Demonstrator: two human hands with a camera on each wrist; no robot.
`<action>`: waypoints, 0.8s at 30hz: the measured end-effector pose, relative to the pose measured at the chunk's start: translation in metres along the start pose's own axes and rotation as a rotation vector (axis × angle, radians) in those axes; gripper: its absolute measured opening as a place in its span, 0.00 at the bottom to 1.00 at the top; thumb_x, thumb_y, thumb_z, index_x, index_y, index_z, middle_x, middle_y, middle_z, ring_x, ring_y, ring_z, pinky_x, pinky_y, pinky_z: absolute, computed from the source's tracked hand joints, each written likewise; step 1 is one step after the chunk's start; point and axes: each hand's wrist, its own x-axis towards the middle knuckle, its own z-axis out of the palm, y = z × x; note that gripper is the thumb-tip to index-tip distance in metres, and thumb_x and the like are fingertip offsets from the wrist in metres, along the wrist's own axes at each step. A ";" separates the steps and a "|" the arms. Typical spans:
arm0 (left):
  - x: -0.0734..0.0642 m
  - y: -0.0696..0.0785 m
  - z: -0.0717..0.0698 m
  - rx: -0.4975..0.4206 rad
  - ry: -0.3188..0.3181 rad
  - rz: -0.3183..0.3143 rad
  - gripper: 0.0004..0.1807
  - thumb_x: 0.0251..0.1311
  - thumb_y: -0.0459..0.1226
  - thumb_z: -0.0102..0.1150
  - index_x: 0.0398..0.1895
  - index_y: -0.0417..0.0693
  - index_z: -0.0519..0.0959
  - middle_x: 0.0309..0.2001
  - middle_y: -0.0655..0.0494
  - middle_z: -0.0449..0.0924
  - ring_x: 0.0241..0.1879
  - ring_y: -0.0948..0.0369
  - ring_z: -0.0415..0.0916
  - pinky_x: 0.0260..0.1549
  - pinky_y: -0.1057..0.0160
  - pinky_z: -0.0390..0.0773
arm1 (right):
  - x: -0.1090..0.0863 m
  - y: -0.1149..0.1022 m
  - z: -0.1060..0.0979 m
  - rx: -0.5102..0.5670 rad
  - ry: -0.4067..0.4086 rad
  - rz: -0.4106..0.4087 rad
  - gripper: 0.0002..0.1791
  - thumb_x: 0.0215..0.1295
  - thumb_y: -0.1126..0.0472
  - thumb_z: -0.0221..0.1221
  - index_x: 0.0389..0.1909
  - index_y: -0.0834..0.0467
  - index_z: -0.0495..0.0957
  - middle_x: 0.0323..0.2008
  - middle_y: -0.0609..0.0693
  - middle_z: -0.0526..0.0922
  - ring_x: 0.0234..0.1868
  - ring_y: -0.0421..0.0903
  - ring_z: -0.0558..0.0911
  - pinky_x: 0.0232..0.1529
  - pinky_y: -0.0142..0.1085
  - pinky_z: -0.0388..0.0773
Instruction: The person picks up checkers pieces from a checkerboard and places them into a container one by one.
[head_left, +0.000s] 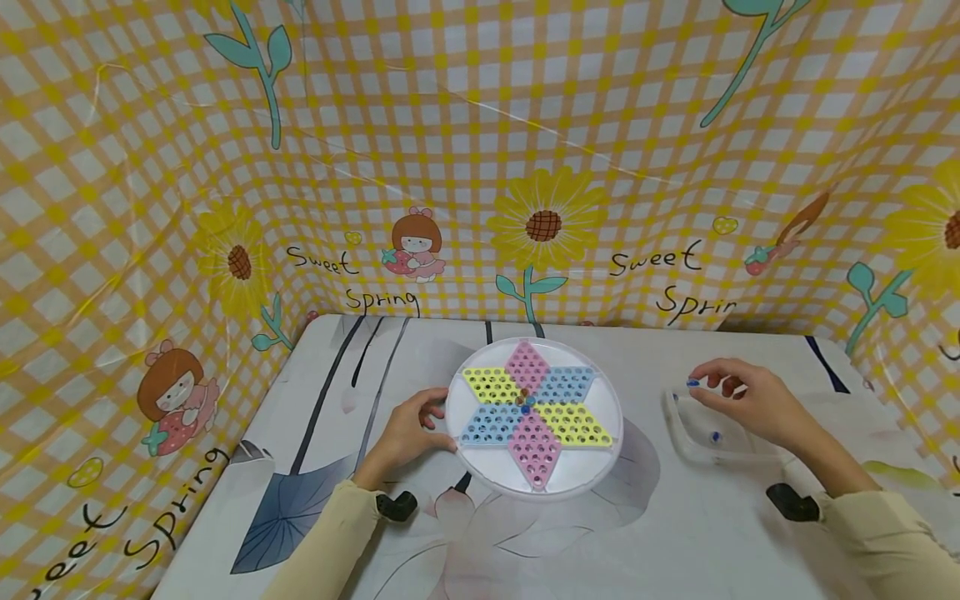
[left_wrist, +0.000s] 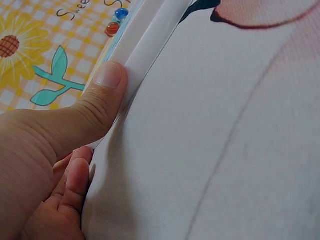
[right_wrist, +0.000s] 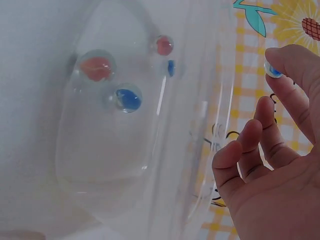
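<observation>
A round white Chinese checkers board point(head_left: 455, 417) with a pink, yellow and blue star lies on the table. My left hand point(head_left: 405, 435) grips its left rim; in the left wrist view the thumb point(left_wrist: 102, 85) presses along the white edge. A few glass marbles point(head_left: 526, 402) sit clustered at the star's centre. Off to the right, my right hand point(head_left: 742, 398) pinches a blue-and-clear marble point(right_wrist: 273, 69) between thumb and forefinger, above a clear plastic box point(head_left: 693, 454). Inside the box are a blue marble point(right_wrist: 128, 98) and an orange-red one point(right_wrist: 96, 68).
The table wears a white cloth point(head_left: 360, 550) with flower and leaf prints. A yellow checked curtain point(head_left: 465, 150) hangs behind and along the left side. Between the board and the box lies a stretch of tablecloth with the board's shadow on it.
</observation>
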 end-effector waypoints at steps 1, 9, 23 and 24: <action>0.000 0.000 0.000 0.000 -0.001 0.001 0.47 0.38 0.35 0.86 0.68 0.47 0.75 0.42 0.55 0.82 0.37 0.60 0.75 0.40 0.60 0.77 | -0.001 0.000 0.000 -0.001 -0.004 0.006 0.09 0.65 0.61 0.70 0.45 0.55 0.84 0.35 0.49 0.77 0.31 0.39 0.74 0.29 0.31 0.71; -0.001 0.000 0.000 0.013 0.003 -0.011 0.47 0.39 0.35 0.86 0.68 0.48 0.75 0.42 0.55 0.82 0.37 0.60 0.75 0.40 0.60 0.77 | -0.001 0.005 0.003 -0.013 -0.018 0.036 0.11 0.64 0.62 0.70 0.47 0.57 0.84 0.36 0.50 0.78 0.31 0.38 0.73 0.28 0.30 0.70; 0.000 0.002 0.000 0.017 0.002 0.001 0.48 0.38 0.34 0.86 0.68 0.46 0.75 0.42 0.55 0.82 0.36 0.60 0.74 0.39 0.63 0.76 | -0.003 0.009 0.006 -0.024 -0.090 0.111 0.13 0.68 0.54 0.68 0.48 0.56 0.83 0.37 0.51 0.76 0.33 0.42 0.73 0.27 0.33 0.70; 0.000 0.002 0.000 0.020 0.002 0.006 0.47 0.38 0.34 0.86 0.68 0.45 0.75 0.42 0.54 0.83 0.36 0.60 0.74 0.39 0.63 0.76 | -0.003 0.009 0.006 -0.025 -0.088 0.110 0.13 0.68 0.55 0.68 0.48 0.56 0.83 0.37 0.51 0.76 0.33 0.42 0.73 0.27 0.33 0.70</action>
